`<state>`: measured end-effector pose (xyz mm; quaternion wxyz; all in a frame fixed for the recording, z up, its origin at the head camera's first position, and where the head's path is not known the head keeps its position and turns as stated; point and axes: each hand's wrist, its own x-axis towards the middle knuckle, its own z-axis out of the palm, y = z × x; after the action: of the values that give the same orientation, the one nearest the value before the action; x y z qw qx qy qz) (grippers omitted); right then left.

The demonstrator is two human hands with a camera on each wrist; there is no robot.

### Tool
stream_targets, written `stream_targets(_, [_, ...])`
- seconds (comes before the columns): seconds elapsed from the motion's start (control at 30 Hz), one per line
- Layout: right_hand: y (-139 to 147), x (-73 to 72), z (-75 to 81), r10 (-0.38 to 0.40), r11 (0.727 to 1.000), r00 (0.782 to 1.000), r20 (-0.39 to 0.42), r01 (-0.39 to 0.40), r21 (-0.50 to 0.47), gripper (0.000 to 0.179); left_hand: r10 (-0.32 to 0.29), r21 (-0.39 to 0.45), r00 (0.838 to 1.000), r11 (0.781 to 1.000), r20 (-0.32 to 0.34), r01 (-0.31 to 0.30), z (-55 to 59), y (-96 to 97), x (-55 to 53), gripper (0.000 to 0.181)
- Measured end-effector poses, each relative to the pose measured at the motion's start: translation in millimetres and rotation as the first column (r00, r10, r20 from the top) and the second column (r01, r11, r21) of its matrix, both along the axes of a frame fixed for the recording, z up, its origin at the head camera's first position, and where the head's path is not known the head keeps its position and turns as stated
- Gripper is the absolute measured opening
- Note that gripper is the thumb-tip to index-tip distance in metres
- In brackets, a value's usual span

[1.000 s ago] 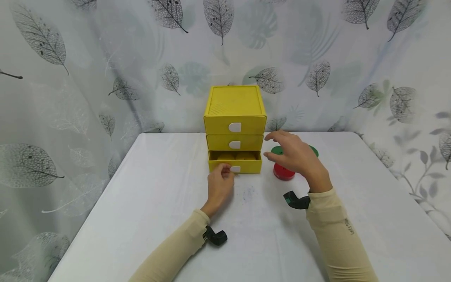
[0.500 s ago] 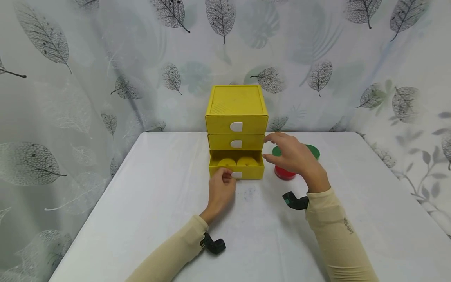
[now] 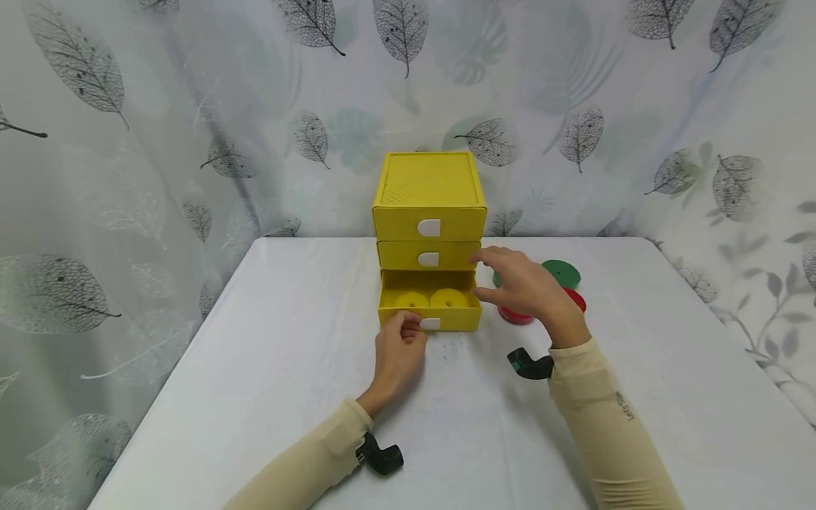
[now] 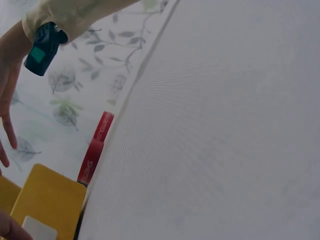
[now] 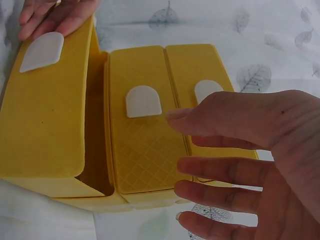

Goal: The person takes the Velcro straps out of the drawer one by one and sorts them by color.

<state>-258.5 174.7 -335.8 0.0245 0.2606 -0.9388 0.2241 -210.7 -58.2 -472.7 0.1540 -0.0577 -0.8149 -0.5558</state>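
Observation:
My left hand [image 3: 399, 348] grips the front of the bottom drawer [image 3: 455, 322] beside its white tab [image 3: 430, 324]. In the right wrist view, the left fingertips [image 5: 70, 15] lie at the drawer's edge next to the tab. The drawer is pulled out of a yellow three-drawer cabinet [image 3: 430, 180]. Two round yellow discs with center holes, a left disc [image 3: 411, 299] and a right disc [image 3: 448, 298], lie inside the drawer. My right hand [image 3: 525, 287] hovers by the cabinet's right side with fingers apart and nothing held. The left wrist view shows only the left thumb [image 4: 12, 227].
Right of the cabinet, partly behind my right hand, are green discs [image 3: 562, 273] and red discs [image 3: 515, 316]. The upper drawer [image 3: 401, 225] and middle drawer [image 3: 401, 256] are closed. A white table [image 3: 306, 319] meets a leaf-patterned curtain [image 3: 255, 106] behind.
My left hand has drawn the bottom drawer further out toward me, and its yellow discs show more fully. The right hand has shifted slightly left and down, staying beside the cabinet.

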Motion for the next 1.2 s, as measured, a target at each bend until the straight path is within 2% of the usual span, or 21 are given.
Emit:
stream_targets(0.17, [-4, -1.0, -4.6, -0.008, 1.0, 0.999, 0.053, 0.006, 0.025, 0.054, -0.017, 0.01, 1.0, 1.0, 0.009, 0.017, 1.8, -0.1, 8.2, 0.02])
stream_targets(0.4, [-12, -3.3, -11.9, 0.026, 0.997, 0.995, 0.099, -0.033, 0.066, 0.055, -0.036, 0.018, 0.999, 0.999, 0.016, 0.036, 6.1, -3.7, 19.9, 0.019])
stream_targets(0.73, [-18, -5.6, -19.4, 0.082, 0.991, 0.992, 0.095, -0.091, 0.094, 0.055, -0.05, 0.005, 0.998, 0.999, 0.042, 0.049, 9.5, -8.2, 31.9, 0.017])
stream_targets(0.83, [-20, -7.6, -22.6, 0.087, 0.99, 0.991, 0.104, -0.098, 0.103, 0.055, -0.051, 0.002, 0.998, 0.999, 0.046, 0.051, 9.2, -8.5, 33.9, 0.018])
stream_targets(1.07, [-25, -11.8, -31.9, 0.092, 0.988, 0.977, 0.192, -0.113, 0.104, 0.056, -0.049, 0.0, 0.999, 0.999, 0.02, 0.049, 9.7, -9.7, 38.2, 0.017])
stream_targets(1.2, [-27, -13.7, -35.8, 0.105, 0.984, 0.971, 0.215, -0.133, 0.118, 0.055, -0.057, 0.006, 0.998, 0.998, 0.013, 0.057, 9.9, -10.3, 40.2, 0.018])
